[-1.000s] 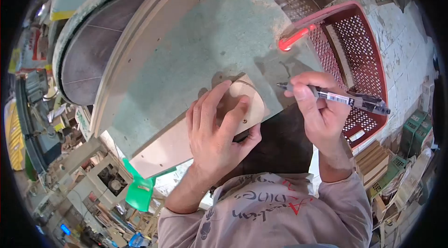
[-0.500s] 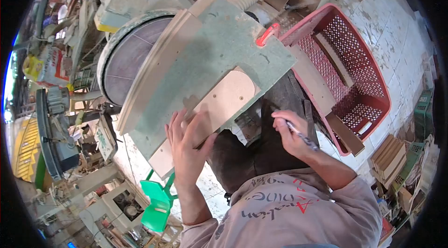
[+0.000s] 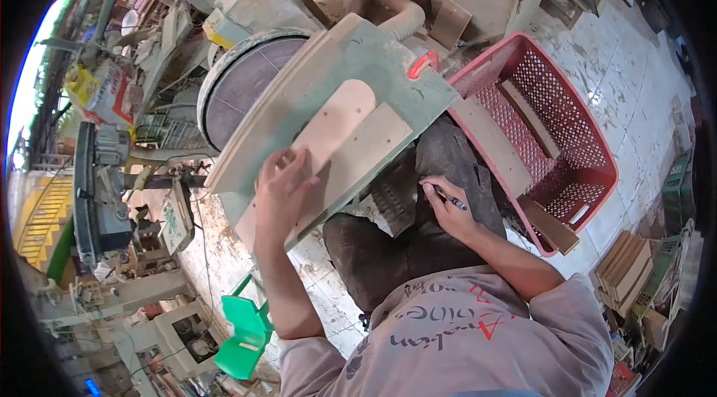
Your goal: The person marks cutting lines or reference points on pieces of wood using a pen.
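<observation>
A light wooden board with a rounded end [image 3: 345,115] lies on the green worktable [image 3: 388,61]. Beside it, nearer my body, is a second board with a square end [image 3: 377,135]; the two overlap or touch along their length. My left hand [image 3: 286,186] rests on the lower part of the rounded board, fingers bent and slightly apart. Over my thigh, my right hand [image 3: 448,206] is closed around a pen [image 3: 451,198], away from the boards. A round sanding disc [image 3: 250,83] stands behind the table's wooden edge strip.
A red plastic basket [image 3: 606,162] with wooden pieces stands right of the table. A red clamp [image 3: 423,64] sits at the table's corner. Stacked boards [image 3: 624,270] are at the lower right, a green chair [image 3: 245,333] at the lower left.
The rounded board has shifted away from my body, uncovering the square-ended board beside it. My left hand has moved along with it. My right hand has lowered slightly with the pen.
</observation>
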The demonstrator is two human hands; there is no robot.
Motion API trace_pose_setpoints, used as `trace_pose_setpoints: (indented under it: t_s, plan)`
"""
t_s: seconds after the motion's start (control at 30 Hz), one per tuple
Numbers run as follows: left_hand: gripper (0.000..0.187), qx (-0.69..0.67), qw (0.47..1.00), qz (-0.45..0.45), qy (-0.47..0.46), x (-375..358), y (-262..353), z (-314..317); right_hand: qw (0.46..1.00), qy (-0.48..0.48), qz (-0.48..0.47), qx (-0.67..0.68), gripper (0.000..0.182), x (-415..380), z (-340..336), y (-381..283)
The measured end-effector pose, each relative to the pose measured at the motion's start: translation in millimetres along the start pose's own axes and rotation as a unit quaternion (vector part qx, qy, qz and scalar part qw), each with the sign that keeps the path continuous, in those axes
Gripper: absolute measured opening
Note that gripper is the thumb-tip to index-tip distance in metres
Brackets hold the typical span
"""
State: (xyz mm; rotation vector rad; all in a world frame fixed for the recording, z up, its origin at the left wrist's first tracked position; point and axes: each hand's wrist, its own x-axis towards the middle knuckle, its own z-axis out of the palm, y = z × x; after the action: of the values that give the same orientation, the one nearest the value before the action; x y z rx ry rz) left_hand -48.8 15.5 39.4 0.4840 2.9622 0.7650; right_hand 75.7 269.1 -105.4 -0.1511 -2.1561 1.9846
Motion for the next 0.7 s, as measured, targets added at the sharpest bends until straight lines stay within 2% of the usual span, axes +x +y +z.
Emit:
trace_pose_setpoints:
  t_s: [0.1,0.27,0.4,0.43,0.5,0.6,0.7]
  plan:
    - [0.046,0.098,0.995,0.004,-0.007,18.9,-4.4,-5.7,1.000,-0.003,0.004,-0.003,0.012,-0.9,0.7,1.6]
    - [0.050,0.038,0.999,0.025,0.014,32.1,-32.9,13.0,1.000,0.003,-0.010,0.006,0.012,-2.9,1.8,5.8]
    - [0.056,-0.029,0.999,0.009,0.016,6.4,-4.2,4.7,0.999,0.003,-0.012,-0.031,0.012,-1.3,0.8,1.2]
    - [0.056,-0.032,0.999,0.010,0.017,-3.2,2.0,2.5,0.999,0.001,-0.014,-0.048,0.012,-0.6,0.5,-0.1]
    - [0.063,0.001,0.999,0.026,-0.040,-21.4,11.1,3.3,1.000,0.001,-0.013,-0.028,0.012,0.5,3.5,-1.2]
    - [0.071,0.043,0.998,0.030,-0.037,-33.3,5.5,11.8,0.999,-0.028,-0.002,-0.023,0.015,-2.8,1.2,6.7]
    - [0.075,0.020,0.998,0.030,-0.044,-33.4,9.3,13.4,0.999,-0.041,-0.035,-0.001,0.017,-5.5,0.3,2.9]
